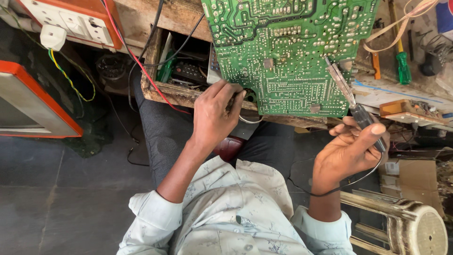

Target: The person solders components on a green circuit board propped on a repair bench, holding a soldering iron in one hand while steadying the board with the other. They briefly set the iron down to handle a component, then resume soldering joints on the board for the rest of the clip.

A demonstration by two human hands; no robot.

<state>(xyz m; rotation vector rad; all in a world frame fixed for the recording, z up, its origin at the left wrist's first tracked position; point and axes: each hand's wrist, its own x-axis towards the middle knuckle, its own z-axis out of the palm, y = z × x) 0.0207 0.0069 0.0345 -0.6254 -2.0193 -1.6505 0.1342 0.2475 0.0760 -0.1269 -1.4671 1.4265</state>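
At the front edge of the wooden workbench [175, 93], a large green circuit board [288, 52] lies solder side up, its lower edge overhanging the bench. The left hand [214, 115] is closed on the board's lower left corner, fingers curled over the edge. The right hand [351, 148] grips the dark handle of a soldering iron [349, 97], whose metal tip rests against the board near its right edge. A thin black cord [349, 182] loops from the handle under the wrist. Farther right on the bench lies a green-handled screwdriver [402, 63]. A white switch panel [71, 21] sits at the upper left, and a pale stool [410, 222] stands at the lower right.
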